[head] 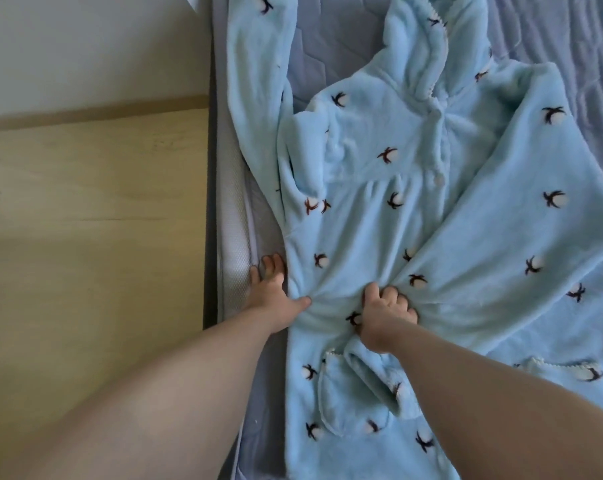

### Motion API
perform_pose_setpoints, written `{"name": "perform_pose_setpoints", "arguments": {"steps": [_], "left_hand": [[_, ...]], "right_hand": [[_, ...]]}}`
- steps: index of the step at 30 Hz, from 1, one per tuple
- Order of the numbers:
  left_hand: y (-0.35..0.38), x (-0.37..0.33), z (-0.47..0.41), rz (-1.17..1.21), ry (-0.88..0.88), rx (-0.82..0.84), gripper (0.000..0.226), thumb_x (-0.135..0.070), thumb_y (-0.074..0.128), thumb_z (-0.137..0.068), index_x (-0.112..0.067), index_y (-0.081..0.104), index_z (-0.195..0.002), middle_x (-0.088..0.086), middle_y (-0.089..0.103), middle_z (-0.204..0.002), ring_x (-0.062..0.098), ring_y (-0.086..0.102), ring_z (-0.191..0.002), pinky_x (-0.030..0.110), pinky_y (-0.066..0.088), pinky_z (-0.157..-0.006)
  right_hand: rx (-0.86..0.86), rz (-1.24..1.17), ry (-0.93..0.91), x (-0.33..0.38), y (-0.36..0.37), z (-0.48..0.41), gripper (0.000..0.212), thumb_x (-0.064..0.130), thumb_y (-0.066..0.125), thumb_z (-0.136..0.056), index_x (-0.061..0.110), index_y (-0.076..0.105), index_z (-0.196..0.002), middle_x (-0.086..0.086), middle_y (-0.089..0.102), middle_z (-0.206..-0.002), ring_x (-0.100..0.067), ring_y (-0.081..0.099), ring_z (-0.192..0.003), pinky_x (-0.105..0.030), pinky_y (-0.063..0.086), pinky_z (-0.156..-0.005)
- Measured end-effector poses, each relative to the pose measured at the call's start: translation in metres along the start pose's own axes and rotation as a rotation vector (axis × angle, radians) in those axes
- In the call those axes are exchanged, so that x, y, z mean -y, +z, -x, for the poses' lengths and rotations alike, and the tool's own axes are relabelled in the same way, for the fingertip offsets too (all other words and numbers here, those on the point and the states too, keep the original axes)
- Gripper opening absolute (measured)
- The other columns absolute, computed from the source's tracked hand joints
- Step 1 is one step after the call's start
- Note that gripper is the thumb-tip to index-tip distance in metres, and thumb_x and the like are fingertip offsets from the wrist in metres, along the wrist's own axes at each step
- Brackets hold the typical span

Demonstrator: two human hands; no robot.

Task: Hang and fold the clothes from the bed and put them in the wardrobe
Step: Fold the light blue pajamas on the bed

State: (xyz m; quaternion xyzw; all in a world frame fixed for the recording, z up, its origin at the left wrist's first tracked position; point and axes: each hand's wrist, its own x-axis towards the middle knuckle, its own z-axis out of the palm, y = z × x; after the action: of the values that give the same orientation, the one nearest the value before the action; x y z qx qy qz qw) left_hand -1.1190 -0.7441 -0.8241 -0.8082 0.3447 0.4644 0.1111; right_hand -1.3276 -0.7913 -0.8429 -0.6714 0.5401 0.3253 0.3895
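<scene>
Wooden floor below white wall

A hooded robe lies spread on the bed beside its left edge, hood toward the far end; left hand at the robe's left side, right hand on its middle.

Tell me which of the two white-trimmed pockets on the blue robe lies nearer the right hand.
The pocket just below the right hand gripping the robe, beside that forearm. The other pocket sits far off, near the picture's right edge.
</scene>
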Motion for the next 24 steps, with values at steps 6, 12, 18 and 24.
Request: {"name": "perform_pose_setpoints", "arguments": {"steps": [6, 12, 18, 24], "left_hand": [[0.003, -0.005, -0.006, 0.024, -0.039, 0.035, 0.123, -0.057, 0.072, -0.082, -0.024, -0.019, -0.159, -0.007, -0.026, -0.165, 0.030, -0.028, -0.150, 0.046, 0.005, -0.126], [-0.002, 0.014, -0.015, 0.058, 0.059, 0.146, 0.130, -0.048, 0.079, -0.076, -0.026, -0.018, -0.159, -0.011, -0.032, -0.162, 0.026, -0.035, -0.147, 0.039, 0.001, -0.125], [-0.004, 0.006, -0.013, -0.005, 0.022, 0.146, 0.134, -0.049, 0.080, -0.073, -0.023, -0.020, -0.158, -0.008, -0.032, -0.163, 0.030, -0.032, -0.149, 0.041, 0.003, -0.126], [-0.022, 0.005, -0.004, -0.016, 0.071, 0.227, 0.125, -0.047, 0.077, -0.079, -0.021, -0.015, -0.160, -0.003, -0.023, -0.166, 0.030, -0.022, -0.152, 0.043, 0.003, -0.126]], "right_hand": [[0.019, -0.003, 0.077, 0.010, -0.006, 0.005, 0.053, 0.031, 0.059, -0.089, 0.019, 0.026, -0.127, -0.012, 0.034, -0.136, -0.037, 0.035, -0.132, -0.050, 0.032, -0.110], [-0.056, 0.026, 0.160, 0.016, -0.002, 0.004, 0.049, 0.024, 0.060, -0.087, 0.019, 0.028, -0.124, -0.012, 0.037, -0.134, -0.036, 0.039, -0.129, -0.050, 0.035, -0.108], [-0.161, 0.045, 0.201, 0.022, 0.007, 0.002, 0.050, 0.025, 0.058, -0.090, 0.017, 0.031, -0.131, -0.013, 0.041, -0.135, -0.036, 0.042, -0.128, -0.049, 0.038, -0.104], [-0.254, -0.020, 0.313, 0.050, 0.021, 0.029, 0.050, 0.023, 0.046, -0.095, 0.019, 0.029, -0.142, -0.012, 0.036, -0.139, -0.032, 0.037, -0.131, -0.045, 0.035, -0.102]]}}
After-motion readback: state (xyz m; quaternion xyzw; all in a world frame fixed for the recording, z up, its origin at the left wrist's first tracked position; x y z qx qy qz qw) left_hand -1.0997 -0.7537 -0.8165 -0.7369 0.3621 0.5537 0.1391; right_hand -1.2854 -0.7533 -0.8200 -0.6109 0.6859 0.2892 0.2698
